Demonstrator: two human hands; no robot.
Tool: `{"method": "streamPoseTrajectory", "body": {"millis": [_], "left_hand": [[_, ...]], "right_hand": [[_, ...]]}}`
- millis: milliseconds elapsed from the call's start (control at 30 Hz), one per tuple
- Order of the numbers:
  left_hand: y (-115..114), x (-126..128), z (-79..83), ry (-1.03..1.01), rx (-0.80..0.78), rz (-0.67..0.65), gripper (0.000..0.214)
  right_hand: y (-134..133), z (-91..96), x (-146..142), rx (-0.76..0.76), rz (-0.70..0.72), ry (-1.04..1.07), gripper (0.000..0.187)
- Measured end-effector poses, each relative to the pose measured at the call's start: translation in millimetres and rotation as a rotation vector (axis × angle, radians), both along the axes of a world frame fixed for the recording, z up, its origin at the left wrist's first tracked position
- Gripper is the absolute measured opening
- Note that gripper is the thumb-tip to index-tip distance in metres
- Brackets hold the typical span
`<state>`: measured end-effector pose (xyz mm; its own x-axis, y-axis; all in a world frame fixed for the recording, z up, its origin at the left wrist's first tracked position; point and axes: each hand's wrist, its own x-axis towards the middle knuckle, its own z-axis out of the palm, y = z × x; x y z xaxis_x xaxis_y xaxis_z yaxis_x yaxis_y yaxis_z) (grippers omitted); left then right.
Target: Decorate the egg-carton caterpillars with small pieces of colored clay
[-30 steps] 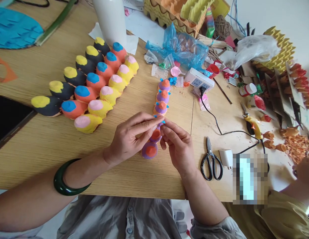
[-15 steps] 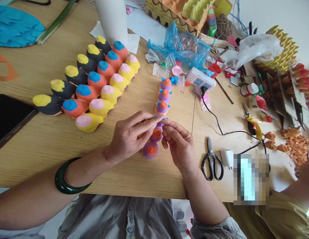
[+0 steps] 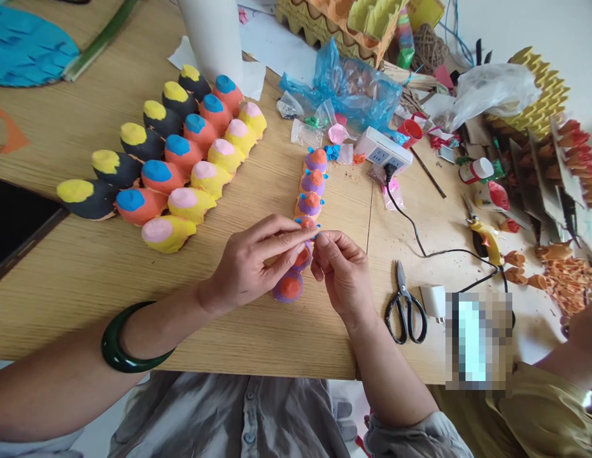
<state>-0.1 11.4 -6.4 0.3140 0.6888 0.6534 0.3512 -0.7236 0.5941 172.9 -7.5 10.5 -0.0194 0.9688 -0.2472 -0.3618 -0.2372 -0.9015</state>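
Observation:
A strip of egg-carton cups painted purple with orange tops (image 3: 311, 191) lies on the wooden table (image 3: 86, 273), running away from me. My left hand (image 3: 253, 264) rests over its near cups, thumb and forefinger pinched against my right fingertips. My right hand (image 3: 341, 270) is curled beside it, pinching a tiny blue piece at a cup's rim. Small blue bits (image 3: 332, 152) lie by the strip's far end. A green bangle (image 3: 126, 340) circles my left wrist.
A three-row painted carton in black, red and yellow (image 3: 167, 162) lies at the left, a dark phone (image 3: 14, 219) nearer the edge. Right of my hands are scissors (image 3: 405, 305), a glue gun (image 3: 484, 238), a power strip (image 3: 382, 151) and craft clutter. Another person's arm (image 3: 570, 359) is at the far right.
My two hands have drawn slightly closer over the strip, the right fingers curling tighter at the pinch. The view has shifted a little; nothing else moved.

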Motion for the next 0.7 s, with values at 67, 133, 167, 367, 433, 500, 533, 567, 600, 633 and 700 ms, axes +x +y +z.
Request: {"method": "streamPoseTrajectory", "body": {"millis": [67,133,167,367,433,500,533,567,600,633,700], "left_hand": [[0.6,0.5,0.5,-0.049,-0.04,-0.002,0.035],[1.4,0.4,0.5,-0.08,-0.063,0.001,0.034],[1.7,0.3,0.3,-0.089,-0.075,-0.001,0.034],[3.4,0.2,-2.9,-0.118,-0.11,-0.01,0.031],[4.0,0.3,-3.8,-0.122,-0.104,-0.003,0.028],[4.6,0.2,-3.9,-0.124,-0.099,0.009,0.024],[4.9,0.1,-3.5,-0.128,-0.102,0.018,0.022],[5.2,0.0,-2.8,-0.137,-0.109,0.026,0.019],[5.5,-0.1,-2.0,-0.15,-0.126,0.033,0.016],[5.7,-0.2,-1.0,-0.17,-0.152,0.038,0.013],[5.8,0.0,0.7,-0.226,-0.227,0.035,0.009]], "right_hand": [[0.7,-0.7,0.4,-0.008,0.017,0.026,0.026],[1.0,-0.9,0.7,-0.006,0.039,0.04,0.024],[1.0,-0.9,0.7,-0.005,0.049,0.04,0.024],[-2.3,-0.6,-0.7,-0.001,0.082,-0.014,0.021],[-3.8,-1.3,-0.6,0.006,0.092,-0.04,0.019],[-4.8,-1.3,0.1,0.013,0.091,-0.094,0.017],[-5.1,-0.9,0.6,0.019,0.09,-0.133,0.017],[-5.2,-0.1,1.2,0.027,0.087,-0.176,0.016],[-5.1,0.9,1.7,0.038,0.083,-0.217,0.016],[-4.9,2.1,2.3,0.051,0.075,-0.253,0.016],[-4.2,4.1,3.1,0.076,0.051,-0.297,0.018]]}}
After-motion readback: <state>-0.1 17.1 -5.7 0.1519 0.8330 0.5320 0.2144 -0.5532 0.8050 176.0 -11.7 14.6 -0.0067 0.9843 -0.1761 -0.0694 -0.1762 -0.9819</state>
